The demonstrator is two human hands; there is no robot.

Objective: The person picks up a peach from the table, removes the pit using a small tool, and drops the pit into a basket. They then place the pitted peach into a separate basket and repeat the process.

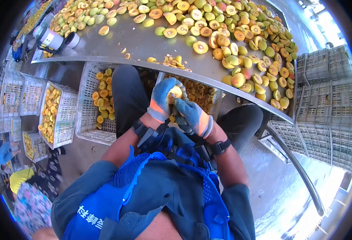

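Observation:
My left hand [162, 99], in a blue and orange work glove, is closed around a yellow peach [176, 93] in front of my chest. Beside it, my right hand [194, 117], gloved the same way, has its fingers curled in and its fingertips against the fruit. Whether the right fingers also grip a small tool is hidden. Both hands are above my lap, just short of the metal table [116, 47]. Many halved peaches [200, 47], several with pits showing, lie across that table.
Between my knees, a crate of scraps [200, 93] stands under the table edge. Left of my leg is a crate [96, 134] of pitted halves, with another full crate [52, 114] beyond. Stacked crates [324, 108] and a curved metal bar [300, 172] are at right. A person [34, 202] is at lower left.

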